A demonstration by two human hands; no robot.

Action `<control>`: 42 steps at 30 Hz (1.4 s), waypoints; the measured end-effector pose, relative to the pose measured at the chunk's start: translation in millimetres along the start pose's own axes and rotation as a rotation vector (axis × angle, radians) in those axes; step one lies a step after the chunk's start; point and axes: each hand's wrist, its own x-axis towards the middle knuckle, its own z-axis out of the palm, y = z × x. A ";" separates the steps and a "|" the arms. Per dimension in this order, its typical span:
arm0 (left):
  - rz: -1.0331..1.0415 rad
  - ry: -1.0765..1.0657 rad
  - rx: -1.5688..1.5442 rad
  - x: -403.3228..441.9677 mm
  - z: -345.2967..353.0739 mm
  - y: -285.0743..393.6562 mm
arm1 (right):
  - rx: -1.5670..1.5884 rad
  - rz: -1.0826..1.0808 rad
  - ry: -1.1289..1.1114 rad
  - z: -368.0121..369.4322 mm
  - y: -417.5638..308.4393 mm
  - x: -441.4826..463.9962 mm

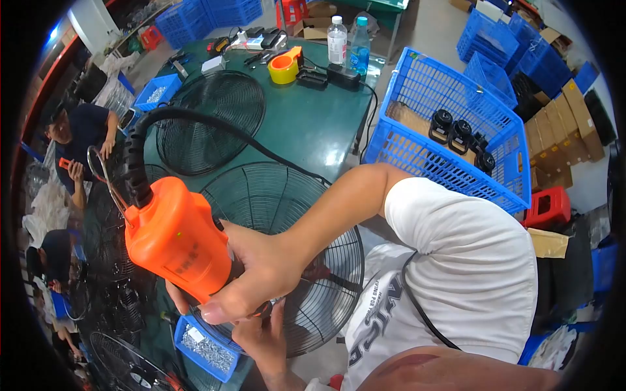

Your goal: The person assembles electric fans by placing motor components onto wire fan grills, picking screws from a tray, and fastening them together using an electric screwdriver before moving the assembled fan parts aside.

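Note:
My right hand (257, 267) is wrapped round an orange electric screwdriver (176, 234), whose black cable (215, 120) curves up from its end. Below it, my left hand (264, 335) has its fingers bent close to the tool's lower end. What these fingers hold, if anything, is hidden behind the right hand. Under both hands lies a round black wire fan guard (261, 192) on the green table (306, 124), partly covered by the tool and my arm. A second fan guard (212, 120) lies farther up on the table.
A blue tray of screws (208, 348) sits beside my left hand. A large blue crate (450, 78) with several black motor-like parts stands near my right elbow. Yellow tape (283, 68) and two bottles (358, 45) stand on the table. A co-worker (81, 137) is across from me.

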 end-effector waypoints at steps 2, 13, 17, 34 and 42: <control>0.057 0.048 0.062 4.7 3.7 2.2 | -0.014 0.016 -0.023 -1.0 -7.2 -2.0; 0.026 0.104 0.010 2.2 15.5 -13.1 | -0.027 -0.246 -0.496 -31.6 -6.3 7.6; -0.002 0.113 -0.038 -2.2 23.0 -24.9 | 0.220 -0.219 -0.205 7.3 -7.5 -9.7; 0.075 0.158 0.067 -4.7 16.9 -22.1 | 0.169 -0.136 -0.460 -11.2 -2.7 11.1; 0.044 0.171 0.101 -4.1 13.4 -22.5 | 0.044 -0.007 -0.480 -15.9 -3.9 18.0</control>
